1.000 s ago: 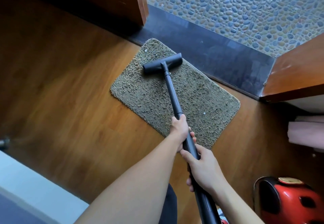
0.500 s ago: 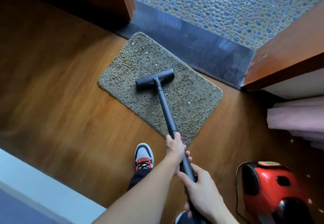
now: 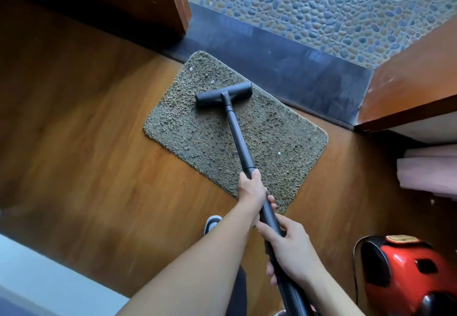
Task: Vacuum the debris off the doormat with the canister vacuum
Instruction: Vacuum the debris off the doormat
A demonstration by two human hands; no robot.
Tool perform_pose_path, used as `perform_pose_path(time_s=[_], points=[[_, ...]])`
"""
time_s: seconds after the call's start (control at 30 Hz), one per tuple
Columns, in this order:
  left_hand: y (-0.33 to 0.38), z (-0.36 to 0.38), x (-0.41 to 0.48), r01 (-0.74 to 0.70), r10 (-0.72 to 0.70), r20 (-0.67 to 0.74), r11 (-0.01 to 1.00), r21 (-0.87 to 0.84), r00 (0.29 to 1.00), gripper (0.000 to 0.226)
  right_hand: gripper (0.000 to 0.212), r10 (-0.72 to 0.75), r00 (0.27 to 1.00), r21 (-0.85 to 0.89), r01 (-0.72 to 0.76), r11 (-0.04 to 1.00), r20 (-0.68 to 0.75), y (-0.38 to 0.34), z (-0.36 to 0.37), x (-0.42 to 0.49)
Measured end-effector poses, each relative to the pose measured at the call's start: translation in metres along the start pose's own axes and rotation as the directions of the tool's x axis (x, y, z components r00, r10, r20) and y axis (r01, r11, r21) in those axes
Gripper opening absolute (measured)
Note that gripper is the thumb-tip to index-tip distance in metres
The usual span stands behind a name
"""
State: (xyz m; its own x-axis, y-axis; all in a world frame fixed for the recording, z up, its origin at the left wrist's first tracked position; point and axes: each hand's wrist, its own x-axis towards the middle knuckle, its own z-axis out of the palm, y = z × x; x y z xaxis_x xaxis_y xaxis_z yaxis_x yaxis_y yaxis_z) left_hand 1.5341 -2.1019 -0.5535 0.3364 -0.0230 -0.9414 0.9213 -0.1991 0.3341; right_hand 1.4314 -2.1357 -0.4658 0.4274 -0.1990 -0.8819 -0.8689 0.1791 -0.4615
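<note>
Now both hands grip wand; nozzle on doormat.

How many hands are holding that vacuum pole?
2. The left hand grips the wand over the doormat edge; the right hand grips it just behind, nearer the red canister.

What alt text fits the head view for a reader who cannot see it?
The left hand and, behind it, the right hand grip a black vacuum wand whose floor nozzle rests on a shaggy doormat dotted with pale specks. A red canister vacuum sits on the wooden floor at lower right.
</note>
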Motion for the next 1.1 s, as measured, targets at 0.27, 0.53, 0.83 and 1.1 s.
perform_pose_path(time_s=[0.27,0.53,0.83,1.1], points=[[0.060,-0.018,0.037,-0.035,0.035,-0.010,0.999,-0.035,0.999,0.021,0.014,-0.039,0.999,-0.025,0.039,0.999,0.013,-0.055,0.020,0.041],[0.079,-0.032,0.046,-0.029,0.029,-0.002,0.999,-0.033,1.000,0.021,0.015,-0.059,0.998,-0.072,0.059,0.996,0.007,-0.070,0.034,0.051],[0.006,0.001,0.003,0.037,-0.037,0.031,0.999,-0.004,0.999,0.019,0.009,-0.020,1.000,-0.084,0.020,0.996,-0.003,-0.008,-0.005,0.005],[-0.048,0.025,-0.035,0.059,-0.059,0.007,0.998,-0.031,0.998,0.020,0.008,0.005,0.995,-0.071,0.002,0.997,0.098,0.033,-0.043,-0.035]])
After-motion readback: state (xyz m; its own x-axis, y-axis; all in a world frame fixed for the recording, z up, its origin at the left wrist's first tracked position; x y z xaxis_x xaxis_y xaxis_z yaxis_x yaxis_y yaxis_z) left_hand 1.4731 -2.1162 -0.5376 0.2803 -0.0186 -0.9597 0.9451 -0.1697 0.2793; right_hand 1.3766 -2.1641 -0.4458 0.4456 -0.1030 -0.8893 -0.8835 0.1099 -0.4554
